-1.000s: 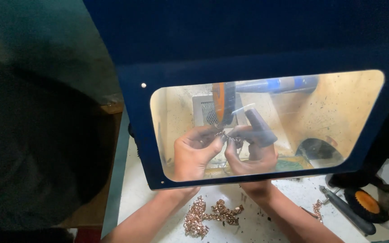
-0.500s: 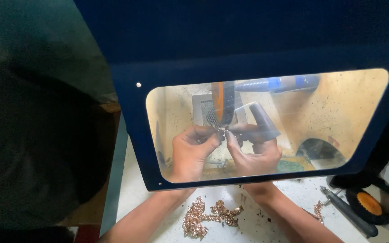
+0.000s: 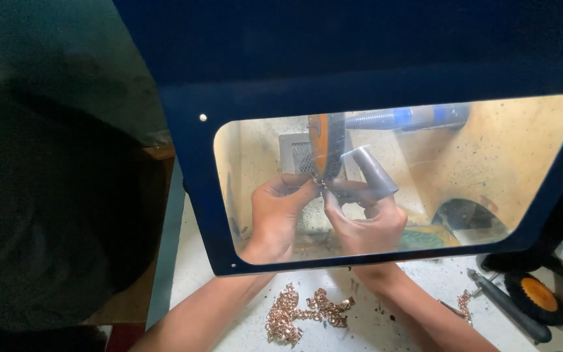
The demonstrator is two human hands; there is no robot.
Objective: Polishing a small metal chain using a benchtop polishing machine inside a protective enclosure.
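Behind a clear window in a dark blue guard (image 3: 190, 189), my left hand (image 3: 278, 212) and my right hand (image 3: 366, 225) pinch a small metal piece (image 3: 324, 187) between their fingertips. They hold it against the lower edge of an orange polishing wheel (image 3: 324, 146) on a spindle (image 3: 399, 118). A grey cone-shaped sleeve (image 3: 374, 171) sits on a finger of my right hand. The piece is tiny and mostly hidden by my fingers.
A heap of copper-coloured chain pieces (image 3: 298, 313) lies on the white bench between my forearms, with a few more (image 3: 464, 303) to the right. A dark-handled tool (image 3: 509, 316) and a spare orange wheel (image 3: 539, 296) lie at the right.
My view has shifted slightly, so the guard window sits a little differently. Both hands have stayed at the wheel, pressing the small piece against it.
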